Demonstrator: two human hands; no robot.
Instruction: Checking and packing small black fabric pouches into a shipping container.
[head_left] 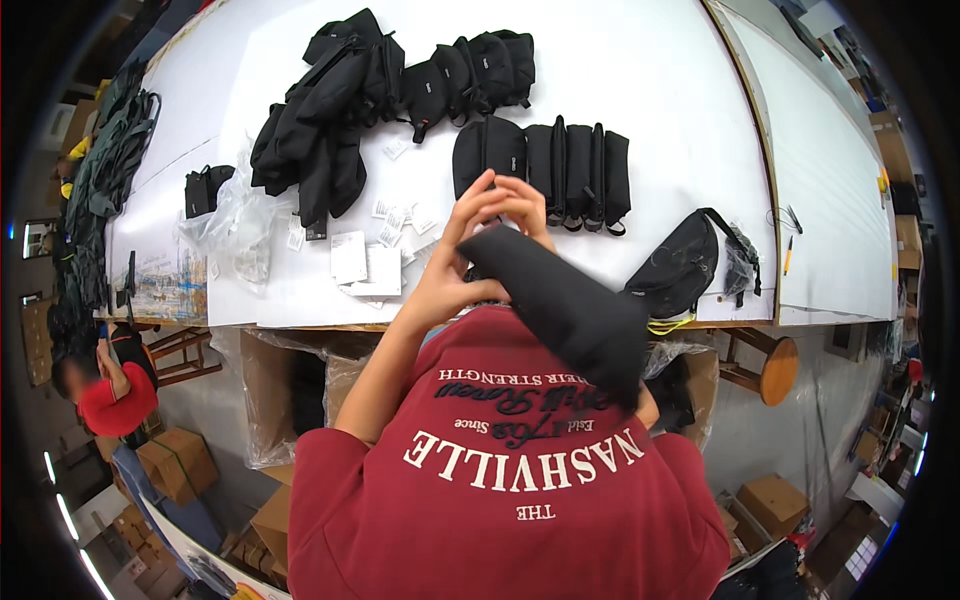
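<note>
A long black fabric pouch (570, 310) is held up in front of my chest, tilted down to the right. My left hand (450, 270) grips its upper left end, thumb on the near side. The fingers of my right hand (525, 208) curl over behind the same end, close to the left fingertips. Much of my right hand and forearm is hidden behind the pouch. Just beyond my hands, a row of black pouches (572, 175) stands side by side on the white table (640, 60).
Black bags (325, 110) are heaped at the far left, with smaller pouches (470, 75) beside them. White cards (365, 268), clear plastic (245, 225) and a black waist bag (675, 265) lie along the near side. Below stand a stool (778, 372) and cartons (177, 463); another person (115, 385) is at left.
</note>
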